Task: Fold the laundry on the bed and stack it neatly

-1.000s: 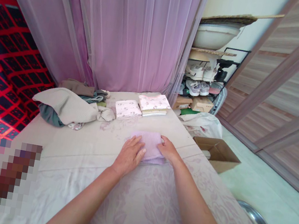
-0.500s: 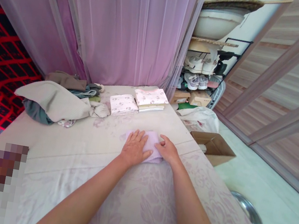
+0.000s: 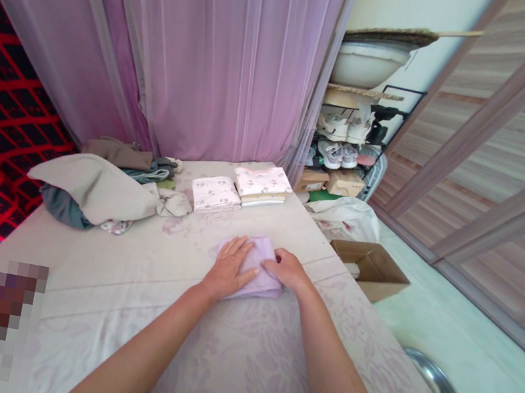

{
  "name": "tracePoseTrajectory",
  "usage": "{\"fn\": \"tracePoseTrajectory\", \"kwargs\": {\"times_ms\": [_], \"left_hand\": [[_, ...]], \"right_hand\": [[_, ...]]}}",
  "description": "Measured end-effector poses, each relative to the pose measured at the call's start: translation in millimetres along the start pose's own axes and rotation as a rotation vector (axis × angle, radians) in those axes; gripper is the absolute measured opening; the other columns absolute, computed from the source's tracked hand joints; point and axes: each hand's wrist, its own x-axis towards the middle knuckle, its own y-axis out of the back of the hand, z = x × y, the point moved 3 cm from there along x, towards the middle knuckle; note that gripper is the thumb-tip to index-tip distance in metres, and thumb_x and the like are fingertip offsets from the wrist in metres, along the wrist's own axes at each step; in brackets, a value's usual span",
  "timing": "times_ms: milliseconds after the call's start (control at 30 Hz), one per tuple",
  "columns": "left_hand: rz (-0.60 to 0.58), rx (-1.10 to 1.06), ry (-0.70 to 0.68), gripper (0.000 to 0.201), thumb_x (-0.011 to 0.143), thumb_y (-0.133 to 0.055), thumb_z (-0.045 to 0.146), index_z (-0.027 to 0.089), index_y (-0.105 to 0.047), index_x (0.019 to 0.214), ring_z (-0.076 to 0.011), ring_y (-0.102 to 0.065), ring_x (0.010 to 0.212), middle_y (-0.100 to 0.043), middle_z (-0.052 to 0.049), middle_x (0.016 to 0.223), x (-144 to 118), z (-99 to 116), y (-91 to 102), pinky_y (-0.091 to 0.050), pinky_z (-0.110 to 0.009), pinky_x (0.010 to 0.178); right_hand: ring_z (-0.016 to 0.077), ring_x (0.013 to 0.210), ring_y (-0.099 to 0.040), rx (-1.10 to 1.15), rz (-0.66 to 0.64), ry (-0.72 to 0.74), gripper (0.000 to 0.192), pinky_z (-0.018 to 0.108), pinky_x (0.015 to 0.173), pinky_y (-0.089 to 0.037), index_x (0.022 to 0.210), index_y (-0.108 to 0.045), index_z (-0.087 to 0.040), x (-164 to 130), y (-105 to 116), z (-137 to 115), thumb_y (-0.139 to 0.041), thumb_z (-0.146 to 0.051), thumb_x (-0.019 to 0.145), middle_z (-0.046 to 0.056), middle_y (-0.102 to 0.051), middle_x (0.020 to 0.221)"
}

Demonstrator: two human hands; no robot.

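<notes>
Head view: both our hands sit on the folded lilac cloth lying on the bed sheet. Left hand lies flat, palm down, fingers spread over the cloth's left half, pressing rather than gripping. Right hand rests on the right edge with fingers curled in; we cannot tell whether it pinches a layer or only pushes it.

Just beyond our fingertips lie two folded floral pieces side by side. Further off to the left of the left hand sits a heap of unfolded clothes. Past the right hand, off the bed edge, a cardboard box stands open on the floor.

Risks, as we judge them: the cloth is soft and layered, so uneven pressure from the two hands could skew the fold or let the top layer slide. The sheet beneath looks loose; dragging could bunch it and shift the cloth.
</notes>
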Motion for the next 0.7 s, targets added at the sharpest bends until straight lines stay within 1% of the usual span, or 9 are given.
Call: {"fn": "tracePoseTrajectory", "kwargs": {"times_ms": [67,167,300,400,467,500,533,600,700], "left_hand": [[0.058,-0.036,0.012,0.064,0.088,-0.047,0.051,0.016,-0.038,0.142,-0.0265,-0.022,0.143,-0.028,-0.014,0.154,-3,-7,14.9,-0.021,-0.045,0.115],[0.131,-0.053,0.015,0.073,0.083,-0.055,0.052,0.015,-0.035,0.143,-0.0275,-0.02,0.143,-0.027,-0.016,0.154,-6,-11,45.6,-0.019,-0.046,0.116],[0.064,-0.14,0.024,0.095,0.07,-0.069,0.055,0.016,-0.029,0.146,-0.0325,-0.032,0.137,-0.037,-0.016,0.149,-11,-6,88.2,-0.022,-0.051,0.113],[-0.071,-0.375,0.018,0.083,0.069,-0.071,0.052,0.02,-0.041,0.139,-0.0287,-0.054,0.119,-0.056,-0.009,0.132,-24,2,100.6,-0.041,-0.041,0.101],[-0.091,-0.57,0.038,0.066,0.071,-0.069,0.05,0.021,-0.052,0.127,-0.0246,-0.061,0.105,-0.065,-0.005,0.118,-36,7,90.9,-0.048,-0.033,0.089],[-0.055,-0.659,0.07,0.059,0.072,-0.069,0.05,0.021,-0.055,0.121,-0.0234,-0.062,0.101,-0.067,-0.004,0.112,-41,9,80.6,-0.049,-0.031,0.085],[0.02,-0.732,0.129,0.055,0.072,-0.069,0.05,0.019,-0.057,0.116,-0.023,-0.063,0.098,-0.067,-0.004,0.109,-46,9,67.6,-0.049,-0.03,0.082],[0.254,-0.884,0.271,0.052,0.071,-0.069,0.05,0.018,-0.056,0.109,-0.0224,-0.062,0.096,-0.067,-0.006,0.105,-54,7,37.2,-0.049,-0.029,0.08],[0.398,-1.075,0.46,0.052,0.066,-0.074,0.049,0.018,-0.052,0.103,-0.0216,-0.062,0.093,-0.067,-0.007,0.101,-62,3,-5.0,-0.049,-0.029,0.079]], "right_hand": [[0.0144,0.07,-0.057,0.228,-0.001,0.087,0.017,0.024,0.061,-0.04,0.081,-0.055,-0.019,-9,-1,-5,-0.06,-0.031,0.07,-0.001,-0.063,0.076],[0.0135,0.068,-0.055,0.55,-0.084,0.242,0.024,0.023,0.06,-0.041,0.083,-0.047,-0.021,-24,3,-19,-0.06,-0.033,0.068,-0.003,-0.059,0.076],[0.0114,0.063,-0.048,0.586,-0.146,0.383,0.028,0.022,0.056,-0.036,0.082,-0.046,-0.021,-42,20,-40,-0.064,-0.037,0.066,-0.006,-0.051,0.07],[0.0113,0.063,-0.047,0.523,-0.228,0.445,0.026,0.021,0.056,-0.036,0.082,-0.048,-0.021,-48,34,-52,-0.064,-0.035,0.068,-0.006,-0.048,0.07],[0.0123,0.066,-0.049,0.458,-0.296,0.465,0.025,0.022,0.058,-0.038,0.085,-0.05,-0.02,-45,40,-57,-0.062,-0.034,0.069,-0.005,-0.051,0.072],[0.0131,0.068,-0.051,0.41,-0.321,0.475,0.023,0.022,0.06,-0.039,0.086,-0.05,-0.02,-41,43,-60,-0.061,-0.033,0.07,-0.004,-0.053,0.074],[0.014,0.071,-0.053,0.347,-0.336,0.489,0.022,0.023,0.062,-0.041,0.087,-0.052,-0.02,-35,43,-64,-0.06,-0.031,0.07,-0.003,-0.056,0.077],[0.016,0.078,-0.056,0.16,-0.336,0.53,0.021,0.025,0.069,-0.043,0.089,-0.055,-0.019,-22,40,-73,-0.058,-0.027,0.069,-0.001,-0.06,0.083],[0.0191,0.085,-0.059,-0.218,-0.295,0.585,0.03,0.028,0.076,-0.043,0.096,-0.062,-0.021,-6,24,-90,-0.056,-0.017,0.067,0.002,-0.066,0.092]]}}
